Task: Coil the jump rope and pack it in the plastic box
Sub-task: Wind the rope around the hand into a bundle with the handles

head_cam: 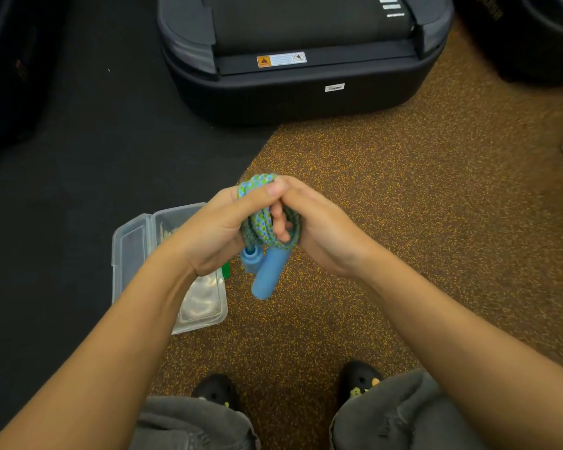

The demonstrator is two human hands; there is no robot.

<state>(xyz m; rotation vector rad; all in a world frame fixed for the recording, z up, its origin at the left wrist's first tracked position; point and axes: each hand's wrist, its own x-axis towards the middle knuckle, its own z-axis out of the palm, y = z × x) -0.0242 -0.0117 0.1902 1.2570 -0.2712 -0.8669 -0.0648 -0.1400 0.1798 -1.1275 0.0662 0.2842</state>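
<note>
Both hands [228, 228] gripping braided rope coil [260, 222], clear plastic box [134, 241]

One jump rope [260, 222] with two blue handles [268, 271], one plastic box [134, 241] left of it, two black shoes [215, 389], one treadmill [306, 99] beyond it.

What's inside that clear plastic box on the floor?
The box lies open. Something pale shows in its near end, too blurred to name. The left forearm covers its middle, so the rest is hidden.
</note>
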